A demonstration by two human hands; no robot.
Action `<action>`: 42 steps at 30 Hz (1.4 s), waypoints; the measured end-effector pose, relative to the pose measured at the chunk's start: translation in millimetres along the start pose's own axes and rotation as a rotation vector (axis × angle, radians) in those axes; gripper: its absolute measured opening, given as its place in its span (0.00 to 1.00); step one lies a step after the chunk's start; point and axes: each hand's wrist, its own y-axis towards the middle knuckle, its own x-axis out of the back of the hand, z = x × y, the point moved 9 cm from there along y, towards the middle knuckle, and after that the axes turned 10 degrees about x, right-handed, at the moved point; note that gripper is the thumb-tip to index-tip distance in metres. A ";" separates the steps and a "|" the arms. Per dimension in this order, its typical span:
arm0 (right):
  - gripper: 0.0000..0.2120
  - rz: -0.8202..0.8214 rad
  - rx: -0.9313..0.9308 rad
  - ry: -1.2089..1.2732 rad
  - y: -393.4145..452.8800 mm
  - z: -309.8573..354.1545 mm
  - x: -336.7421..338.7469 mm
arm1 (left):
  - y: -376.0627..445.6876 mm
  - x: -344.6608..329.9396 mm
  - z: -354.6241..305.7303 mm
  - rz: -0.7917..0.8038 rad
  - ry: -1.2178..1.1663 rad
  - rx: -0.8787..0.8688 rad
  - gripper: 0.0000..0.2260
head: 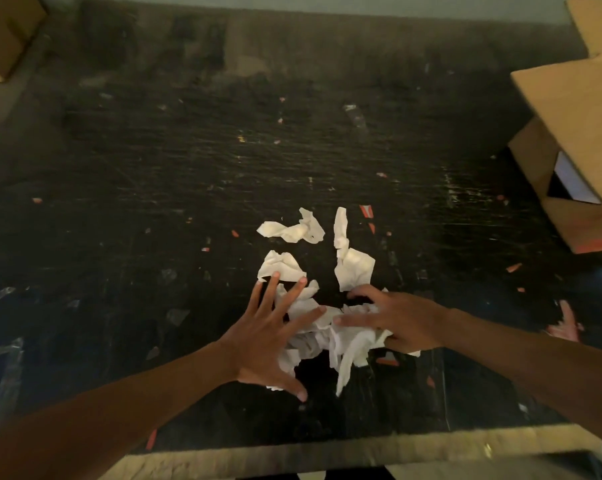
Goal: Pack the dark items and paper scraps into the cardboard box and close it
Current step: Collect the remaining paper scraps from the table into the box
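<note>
White crumpled paper scraps (pixel 348 341) lie in a heap on the black scratched table (pixel 188 168), near its front edge. Looser scraps sit just beyond the heap: one (pixel 292 230) at the far left, one (pixel 355 268) at the right, one (pixel 280 265) by my fingertips. My left hand (pixel 271 337) is spread flat with fingers apart over the heap's left side. My right hand (pixel 400 320) curls around the heap's right side, with paper bunched under its palm. The cardboard box (pixel 576 109) stands open at the right edge, something white and dark inside it. No separate dark items are visible.
Another cardboard box (pixel 5 36) sits at the far left corner. Small red and clear tape bits dot the table top. The table's pale front edge (pixel 361 448) runs below my arms. A blurred pinkish shape (pixel 566 323) shows at the right.
</note>
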 end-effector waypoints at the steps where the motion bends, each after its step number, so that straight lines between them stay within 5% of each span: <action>1: 0.45 -0.003 0.046 -0.055 -0.1 5.3 1.0 | 2.9 -1.0 -0.4 -0.022 0.020 -0.004 0.52; 7: 0.36 0.017 0.139 -0.224 2.6 14.8 -8.8 | 13.4 6.3 10.9 -0.185 0.010 -0.017 0.24; 11: 0.25 -0.064 0.128 -0.217 10.6 14.5 -11.5 | 25.8 23.4 22.9 -0.355 0.018 -0.017 0.16; 17: 0.18 -0.203 -0.017 -0.028 17.2 -3.8 5.7 | 46.0 46.3 37.1 -0.585 -0.029 0.010 0.13; 25: 0.07 -0.732 -0.215 0.161 9.5 -47.8 94.4 | 62.5 88.5 82.6 -0.603 -0.150 0.233 0.19; 28: 0.08 -0.651 -0.297 0.078 29.1 -66.5 100.6 | 80.7 85.5 99.0 -0.484 -0.109 0.278 0.18; 34: 0.13 -0.255 -0.239 0.053 79.2 -73.0 45.2 | 115.1 60.7 99.5 -0.188 0.012 0.073 0.27; 42: 0.21 -0.342 -0.216 -0.150 85.4 -73.7 40.1 | 109.1 74.2 96.3 -0.499 0.016 0.052 0.18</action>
